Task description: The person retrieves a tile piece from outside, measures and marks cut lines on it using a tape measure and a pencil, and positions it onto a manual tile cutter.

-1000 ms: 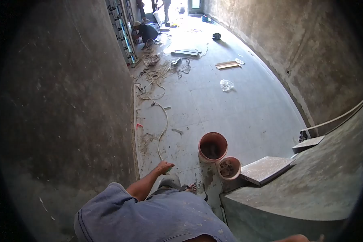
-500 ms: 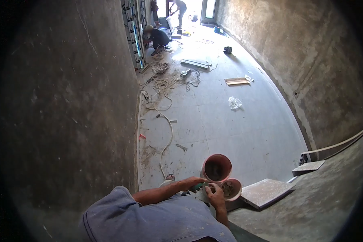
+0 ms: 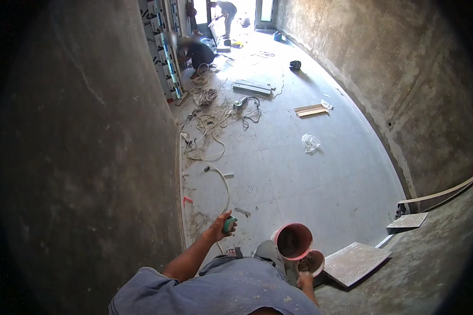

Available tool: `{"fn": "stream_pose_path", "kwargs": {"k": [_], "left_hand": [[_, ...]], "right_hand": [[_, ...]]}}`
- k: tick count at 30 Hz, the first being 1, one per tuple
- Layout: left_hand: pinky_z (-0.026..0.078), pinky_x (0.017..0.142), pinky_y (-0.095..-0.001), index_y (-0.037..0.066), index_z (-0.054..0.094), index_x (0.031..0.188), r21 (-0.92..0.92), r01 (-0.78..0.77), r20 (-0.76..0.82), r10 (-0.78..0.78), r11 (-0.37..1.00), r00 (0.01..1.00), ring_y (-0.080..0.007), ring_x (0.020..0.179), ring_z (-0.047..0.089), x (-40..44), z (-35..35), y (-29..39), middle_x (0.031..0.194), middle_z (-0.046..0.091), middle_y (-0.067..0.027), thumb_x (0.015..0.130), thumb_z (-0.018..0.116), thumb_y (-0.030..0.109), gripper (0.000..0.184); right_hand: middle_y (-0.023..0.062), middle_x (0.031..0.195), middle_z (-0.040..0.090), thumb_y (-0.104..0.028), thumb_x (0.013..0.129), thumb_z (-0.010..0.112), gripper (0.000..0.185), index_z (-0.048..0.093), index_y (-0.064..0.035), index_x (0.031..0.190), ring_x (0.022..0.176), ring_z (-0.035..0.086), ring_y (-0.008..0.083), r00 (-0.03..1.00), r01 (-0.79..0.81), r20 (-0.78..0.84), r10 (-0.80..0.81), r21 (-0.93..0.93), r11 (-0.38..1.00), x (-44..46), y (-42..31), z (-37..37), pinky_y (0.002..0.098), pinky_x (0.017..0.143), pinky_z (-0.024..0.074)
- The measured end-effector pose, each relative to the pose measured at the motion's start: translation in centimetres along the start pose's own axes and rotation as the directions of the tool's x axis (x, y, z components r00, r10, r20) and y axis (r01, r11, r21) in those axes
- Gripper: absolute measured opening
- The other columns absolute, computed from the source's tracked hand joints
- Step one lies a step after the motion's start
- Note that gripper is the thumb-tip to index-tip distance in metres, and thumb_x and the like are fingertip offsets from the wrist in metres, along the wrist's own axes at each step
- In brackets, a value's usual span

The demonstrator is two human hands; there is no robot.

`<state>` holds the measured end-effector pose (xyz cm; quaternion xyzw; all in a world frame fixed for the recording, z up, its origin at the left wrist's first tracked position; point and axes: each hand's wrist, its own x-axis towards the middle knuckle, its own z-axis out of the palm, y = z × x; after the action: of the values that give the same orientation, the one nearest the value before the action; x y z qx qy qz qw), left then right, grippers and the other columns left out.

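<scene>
My left hand (image 3: pixel 220 227) is out over the floor at the lower left, its fingers wrapped round a small green object (image 3: pixel 229 224). Down at the right, my right hand (image 3: pixel 304 279) is at the near rim of the smaller bucket (image 3: pixel 317 262), which has brown lumps inside; its fingers are too hidden to read. Touching that bucket is a larger reddish bucket (image 3: pixel 294 241) with dark material at its bottom. A pale hose (image 3: pixel 228 194) runs along the floor past my left hand.
Tile pieces (image 3: pixel 356 262) lie on the right. Farther off are a plastic bag (image 3: pixel 310 143), wood strips (image 3: pixel 311 110), a power tool (image 3: pixel 239 103) with tangled cables, and metal profiles (image 3: pixel 252 88). A person crouches (image 3: pixel 198 52) at the left wall; another bends near the doorway (image 3: pixel 227 16).
My hands, together by the buckets half a second ago, have parted. My left hand has moved left with the green object; my right hand has moved down to the smaller bucket's rim.
</scene>
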<state>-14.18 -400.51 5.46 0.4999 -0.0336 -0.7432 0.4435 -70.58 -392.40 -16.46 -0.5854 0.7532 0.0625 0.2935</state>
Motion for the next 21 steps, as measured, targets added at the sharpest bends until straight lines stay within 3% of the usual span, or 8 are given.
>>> {"fn": "stream_pose_path", "kwargs": {"k": [2,9,10,12,14,17,19,21], "left_hand": [[0.046,0.061,-0.0327,0.015,0.061,0.095,0.022,-0.017,-0.011,0.017,1.000,1.000,-0.0165,0.068,0.059,3.7,1.1,2.9,0.082,0.064,-0.0026,0.085,0.062,0.055,0.041],[0.043,0.059,-0.0332,0.018,0.062,0.094,0.309,0.047,-0.270,0.040,0.950,0.962,-0.0148,0.065,0.055,19.8,2.6,9.0,0.076,0.059,-0.0009,0.083,0.062,0.053,0.036],[0.047,0.061,-0.0368,0.013,0.065,0.090,0.466,0.086,-0.283,0.057,0.881,0.957,-0.0169,0.069,0.059,23.4,0.6,9.0,0.078,0.062,-0.0032,0.083,0.062,0.052,0.040],[0.052,0.069,-0.0398,0.005,0.069,0.092,0.893,0.100,-0.201,0.190,0.438,0.961,-0.0220,0.077,0.065,29.2,-4.0,8.7,0.087,0.068,-0.0102,0.081,0.063,0.054,0.050],[0.054,0.074,-0.0408,-0.002,0.070,0.099,0.787,0.431,-0.530,0.127,0.441,0.838,-0.0279,0.082,0.069,32.3,-6.8,8.2,0.096,0.070,-0.0185,0.078,0.066,0.053,0.059],[0.054,0.073,-0.0415,-0.003,0.070,0.103,0.788,0.535,-0.597,0.166,0.304,0.785,-0.0315,0.081,0.069,30.3,-0.1,13.3,0.097,0.070,-0.0224,0.074,0.068,0.049,0.060],[0.056,0.072,-0.0412,-0.002,0.070,0.104,0.748,0.514,-0.579,0.035,0.421,0.814,-0.0307,0.083,0.067,33.9,-1.1,13.4,0.100,0.069,-0.0197,0.073,0.070,0.045,0.057],[0.058,0.072,-0.0420,0.002,0.070,0.109,0.710,0.502,-0.551,-0.054,0.494,0.832,-0.0293,0.090,0.066,36.3,2.3,17.1,0.106,0.066,-0.0181,0.075,0.073,0.044,0.055]], "right_hand": [[0.0201,0.076,0.069,-0.025,0.089,0.058,0.034,0.068,0.0064,0.082,0.068,0.069,0.0309,1.000,-0.031,-0.002,0.031,-0.120,0.992,-1.5,1.9,-0.5,0.0441,0.065,0.0539],[0.0193,0.070,0.065,-0.026,0.089,0.058,0.031,0.065,0.0027,0.080,0.063,0.067,0.0320,0.938,-0.263,0.280,0.203,0.196,0.945,11.4,-5.7,-7.7,0.0452,0.059,0.0526],[0.0192,0.069,0.065,-0.026,0.089,0.058,0.031,0.065,0.0022,0.080,0.062,0.066,0.0322,0.936,-0.260,0.296,0.193,0.207,0.943,13.7,-5.8,-7.9,0.0453,0.058,0.0524],[0.0189,0.068,0.063,-0.027,0.090,0.058,0.030,0.064,0.0011,0.079,0.061,0.066,0.0325,0.937,-0.229,0.316,0.151,0.227,0.947,18.4,-6.6,-8.6,0.0456,0.056,0.0520],[0.0187,0.066,0.062,-0.027,0.090,0.058,0.029,0.064,0.0000,0.079,0.059,0.065,0.0329,0.946,-0.192,0.308,0.105,0.266,0.945,24.0,-8.5,-9.3,0.0459,0.055,0.0517],[0.0159,0.067,0.061,-0.024,0.089,0.059,0.024,0.061,-0.0011,0.082,0.058,0.064,0.0305,0.949,-0.287,0.269,0.164,0.525,0.801,36.9,-14.7,-13.5,0.0441,0.053,0.0521],[0.0107,0.070,0.059,-0.018,0.088,0.059,0.016,0.058,-0.0011,0.089,0.061,0.062,0.0250,0.935,-0.351,0.240,0.263,0.736,0.579,46.2,-21.9,-20.9,0.0398,0.053,0.0537],[0.0105,0.073,0.060,-0.019,0.090,0.057,0.016,0.058,-0.0033,0.089,0.064,0.063,0.0236,0.974,-0.224,0.201,0.103,0.808,0.544,54.3,-28.6,-28.9,0.0396,0.055,0.0545]]}}
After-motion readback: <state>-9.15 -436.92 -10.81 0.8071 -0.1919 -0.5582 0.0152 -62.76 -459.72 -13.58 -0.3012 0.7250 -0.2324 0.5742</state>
